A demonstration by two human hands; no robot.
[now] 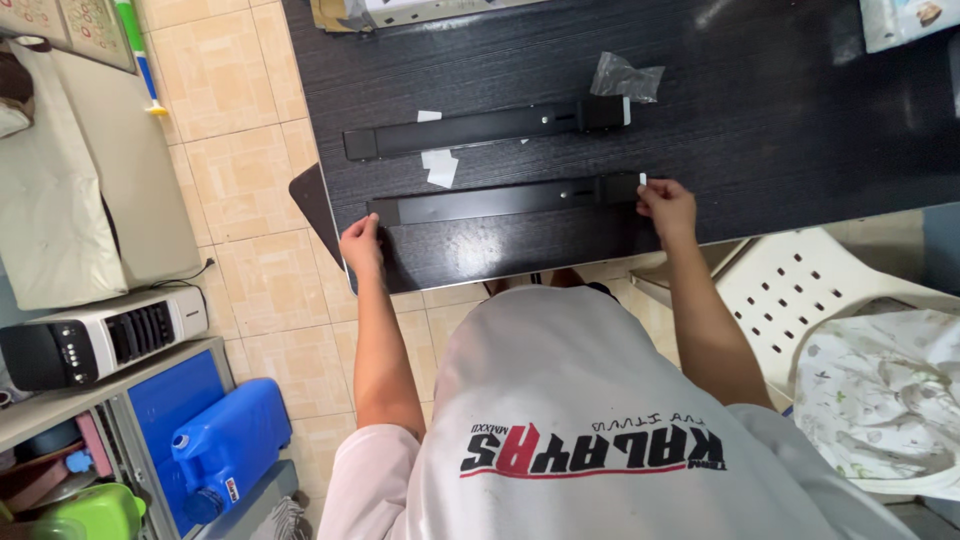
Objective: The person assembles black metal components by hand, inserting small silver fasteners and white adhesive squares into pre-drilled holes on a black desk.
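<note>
Right hand (pixel 668 208): fingertips pinch a small white tab (pixel 643 179) at the right end of the near black bar (pixel 505 201). Left hand (pixel 361 243): fingers curled together, resting at the bar's left end. The bar's long axis runs left-right between both hands, near the dark table (pixel 760 110) edge. Flat, matte, slotted. A second bar (pixel 485 127) lies beyond.

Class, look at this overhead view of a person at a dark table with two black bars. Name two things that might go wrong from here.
1. The near black bar lies close to the table edge; held only at its ends by the left hand and right hand, it might slide off.
2. Loose white paper scraps beside it could get trapped underneath or be swept to the floor.
</note>
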